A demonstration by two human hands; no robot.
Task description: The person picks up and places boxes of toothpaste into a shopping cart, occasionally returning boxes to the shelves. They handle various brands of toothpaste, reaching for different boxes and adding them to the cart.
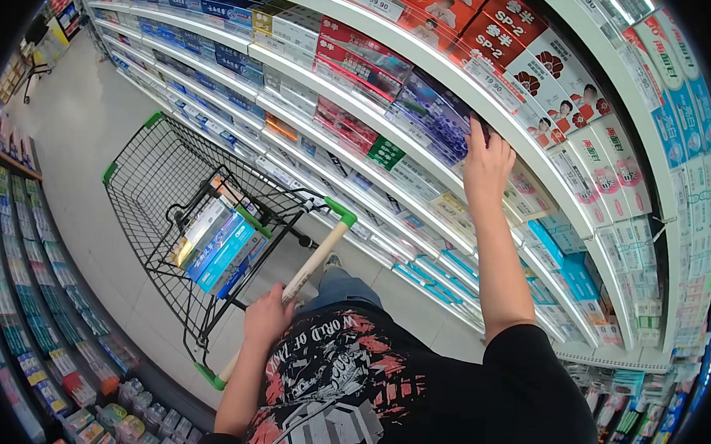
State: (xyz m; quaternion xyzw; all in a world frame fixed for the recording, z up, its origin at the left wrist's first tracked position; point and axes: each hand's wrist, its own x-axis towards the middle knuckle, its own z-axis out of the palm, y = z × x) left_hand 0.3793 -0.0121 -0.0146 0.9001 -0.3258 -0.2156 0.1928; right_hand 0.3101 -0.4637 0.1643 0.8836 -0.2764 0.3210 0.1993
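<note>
My left hand [268, 316] is wrapped round the pale handle [317, 260] of a black wire shopping cart [157, 202] with green corners. In the cart's child-seat area lie blue-and-white boxes [222, 250]. My right hand [489, 165] reaches up to a middle shelf, at the right end of a row of purple toothpaste boxes [431, 113]. Its fingers bend over the end box, a dark purple edge showing between them; the thumb is hidden. Red-and-white toothpaste boxes [361, 59] stand left of the purple ones.
Above my right hand, a white shelf edge [431, 52] carries price tags, with red SP-2 boxes [506, 28] behind it. Another stocked shelf [22, 283] curves along the left. The grey floor aisle [73, 107] runs ahead, past a farther cart [35, 68].
</note>
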